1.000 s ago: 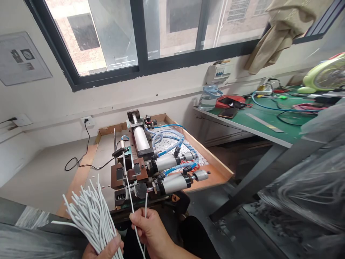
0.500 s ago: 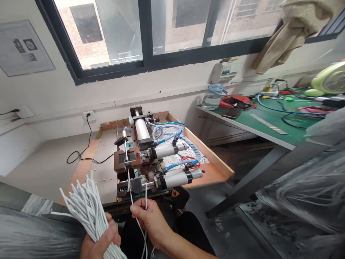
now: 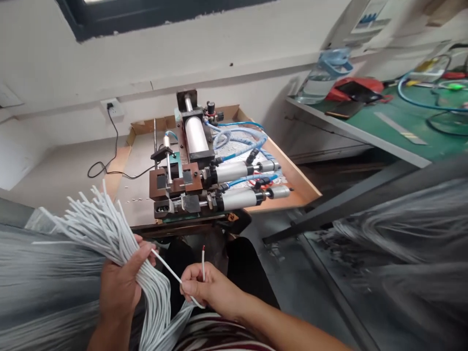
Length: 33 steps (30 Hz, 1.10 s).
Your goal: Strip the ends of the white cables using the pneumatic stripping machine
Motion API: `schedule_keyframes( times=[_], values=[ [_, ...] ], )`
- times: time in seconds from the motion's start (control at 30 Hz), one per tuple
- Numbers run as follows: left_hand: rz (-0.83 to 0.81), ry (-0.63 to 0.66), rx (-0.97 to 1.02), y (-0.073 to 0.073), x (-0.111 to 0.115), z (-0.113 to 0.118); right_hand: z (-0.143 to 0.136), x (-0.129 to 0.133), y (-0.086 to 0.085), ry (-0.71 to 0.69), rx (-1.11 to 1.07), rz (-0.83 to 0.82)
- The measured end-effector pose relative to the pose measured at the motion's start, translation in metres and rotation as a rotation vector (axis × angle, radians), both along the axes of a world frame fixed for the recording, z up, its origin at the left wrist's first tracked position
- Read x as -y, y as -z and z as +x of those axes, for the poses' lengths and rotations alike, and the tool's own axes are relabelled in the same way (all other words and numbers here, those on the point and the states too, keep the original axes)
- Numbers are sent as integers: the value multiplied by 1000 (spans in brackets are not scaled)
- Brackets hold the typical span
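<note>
A thick bundle of white cables [image 3: 106, 229] is gripped by my left hand [image 3: 124, 282], its cut ends fanning out to the upper left and its lengths hanging toward my lap. My right hand [image 3: 212, 287] pinches a single white cable [image 3: 166, 266] that stretches across from my left fingertips. Another white cable end [image 3: 203, 263] with a red tip stands up between the fingers of my right hand. Beyond both hands sits a pneumatic machine [image 3: 193, 185] with silver cylinders and brown blocks; neither hand touches it.
A shallow wooden-edged tray [image 3: 303, 183] surrounds the machine, with blue air hoses [image 3: 252, 141] inside. To the right, a green-topped table [image 3: 395, 117] carries a water jug [image 3: 321, 78], a red bag and leads. More cables [image 3: 402, 253] hang at both sides.
My right hand has drawn its cable down and away from the machine, and now also pinches a cable at my left fingertips. A red tip shows. The view has tilted down.
</note>
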<state>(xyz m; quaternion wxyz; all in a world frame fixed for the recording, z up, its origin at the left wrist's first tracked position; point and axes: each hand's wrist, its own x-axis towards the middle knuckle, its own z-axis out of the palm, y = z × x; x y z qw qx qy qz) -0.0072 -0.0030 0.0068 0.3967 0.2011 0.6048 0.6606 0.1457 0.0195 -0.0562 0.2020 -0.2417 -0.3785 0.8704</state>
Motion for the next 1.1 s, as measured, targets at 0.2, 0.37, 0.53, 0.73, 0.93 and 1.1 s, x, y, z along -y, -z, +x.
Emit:
schedule_keyframes(
  times=[0.2,0.37,0.53,0.73,0.93,1.1],
  values=[
    [-35,50,54,5,-1,-10,12,-1,6,-153,-105,-236],
    [2,24,112,9,-4,-11,12,3,14,-135,-217,-297],
    [-69,104,119,8,2,7,1,8,7,-222,-277,-341],
    [-58,213,53,3,11,25,-6,15,-5,-458,-278,-386],
    [20,238,-3,6,23,26,-9,25,-14,-589,-272,-441],
    [109,130,-40,15,34,12,-4,34,-10,-551,-256,-365]
  ],
)
